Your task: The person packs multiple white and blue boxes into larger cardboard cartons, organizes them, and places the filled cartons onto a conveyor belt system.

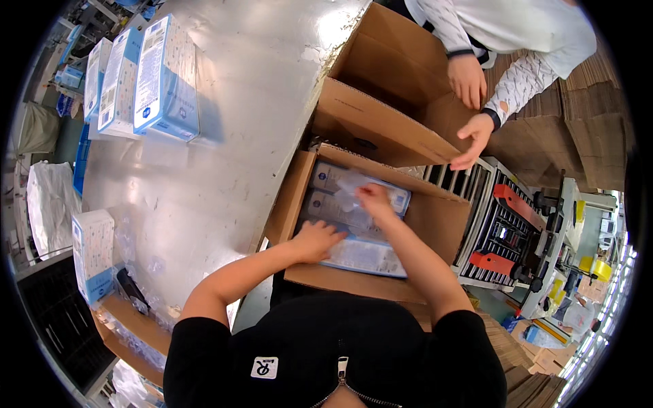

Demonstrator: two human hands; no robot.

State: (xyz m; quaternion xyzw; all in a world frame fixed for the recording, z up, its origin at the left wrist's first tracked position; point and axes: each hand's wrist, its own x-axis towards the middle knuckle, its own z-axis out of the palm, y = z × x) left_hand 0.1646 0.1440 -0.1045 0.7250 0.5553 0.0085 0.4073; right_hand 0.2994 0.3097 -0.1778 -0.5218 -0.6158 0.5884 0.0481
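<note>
Packing appears to be the step in hand. Blue-and-white rectangular boxes (364, 257) lie in a row inside an open brown corrugated carton (437, 224), just off the right edge of the silvery metal desk (211, 190); what bears the carton is hidden. Right hand (374, 199): above the middle of the row, grip seemingly pinching crumpled clear plastic film (347, 185), slightly blurred. Left hand (318, 241): at the carton's left side, fingertips over the boxes; cannot tell whether its grip is closing on anything. More upright blue-and-white boxes (151, 81) stand near the desk's far left corner. A co-worker's hands (474, 139) are at a second open brown carton (381, 122) beyond. Judgement: next move calls for drawing the film clear while the left hand steadies the row.
</note>
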